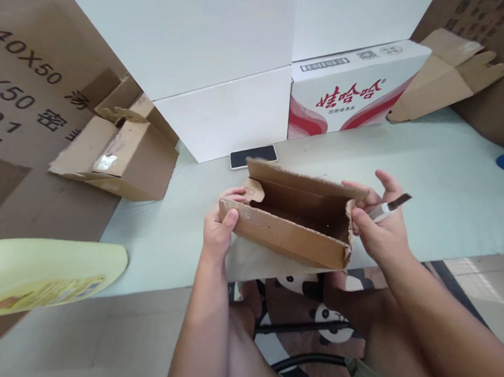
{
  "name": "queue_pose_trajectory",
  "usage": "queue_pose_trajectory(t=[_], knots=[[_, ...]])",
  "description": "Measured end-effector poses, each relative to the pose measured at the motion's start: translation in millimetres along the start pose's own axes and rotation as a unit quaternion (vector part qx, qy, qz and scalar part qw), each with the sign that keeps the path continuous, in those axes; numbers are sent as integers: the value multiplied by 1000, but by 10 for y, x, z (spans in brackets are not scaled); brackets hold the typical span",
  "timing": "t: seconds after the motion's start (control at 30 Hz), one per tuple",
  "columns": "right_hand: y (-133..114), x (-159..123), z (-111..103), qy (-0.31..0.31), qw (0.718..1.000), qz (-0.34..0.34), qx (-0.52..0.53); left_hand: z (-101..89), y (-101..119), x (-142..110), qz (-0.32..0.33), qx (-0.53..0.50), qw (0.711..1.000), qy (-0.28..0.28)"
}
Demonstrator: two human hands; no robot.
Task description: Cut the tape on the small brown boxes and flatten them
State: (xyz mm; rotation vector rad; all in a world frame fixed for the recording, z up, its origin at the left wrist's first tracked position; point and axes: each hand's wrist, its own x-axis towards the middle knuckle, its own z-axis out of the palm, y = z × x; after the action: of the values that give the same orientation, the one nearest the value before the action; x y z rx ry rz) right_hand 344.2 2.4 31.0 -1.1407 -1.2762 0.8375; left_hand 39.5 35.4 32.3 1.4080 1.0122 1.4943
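Note:
A small brown cardboard box (287,233) is tilted at the table's near edge, its open top facing me. Its rims look rough and torn, and a small flap stands at its left end. My left hand (220,225) grips that left end, thumb on the near wall and fingers behind. At the right end, my right hand (384,228) pinches the torn edge between thumb and fingers. The same hand also holds a white-handled utility knife (380,213), its blade pointing up and right, away from the box.
A phone (254,156) lies behind the box, before white cartons (235,113). A red-and-white carton (347,95) stands back right. Opened cardboard boxes sit left (138,159) and far right (438,80). A pale green bottle (51,261) juts in from the left.

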Motion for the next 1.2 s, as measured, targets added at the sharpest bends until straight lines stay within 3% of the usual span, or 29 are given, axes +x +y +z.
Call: queue_pose_trajectory(t=[0.13,0.23,0.3,0.5,0.67,0.7,0.77,0.83,0.87,0.93,1.0,1.1,1.2], knots=[[-34,-45,55,28,997,-12,73,29,-15,0,-14,-14,1000,10],[-60,-79,43,26,994,-72,73,29,30,-19,-61,-70,995,-25],[-59,-86,32,22,995,-76,64,12,78,-32,-61,-95,992,-58],[-41,-28,28,20,998,61,-29,-28,156,-62,10,-49,988,-147],[-5,-29,-23,-63,998,-20,-4,-4,134,-44,50,83,995,-27],[10,-33,-33,-75,997,-26,9,-5,143,-35,48,100,993,-27],[49,-34,-46,-68,997,3,32,-29,170,-15,25,129,989,-73],[101,-24,-45,-16,997,63,40,-87,187,9,-6,133,986,-96],[129,-16,-37,12,994,99,35,-127,187,23,-22,118,990,-76],[178,-5,-4,25,985,171,18,-211,167,54,-63,61,996,19],[199,-9,57,-44,976,214,13,-274,136,82,-117,-6,986,117],[146,-54,189,-192,967,167,27,-282,93,74,-213,-45,963,161],[18,-107,299,-236,970,48,33,-223,30,-28,-309,-60,943,107]])
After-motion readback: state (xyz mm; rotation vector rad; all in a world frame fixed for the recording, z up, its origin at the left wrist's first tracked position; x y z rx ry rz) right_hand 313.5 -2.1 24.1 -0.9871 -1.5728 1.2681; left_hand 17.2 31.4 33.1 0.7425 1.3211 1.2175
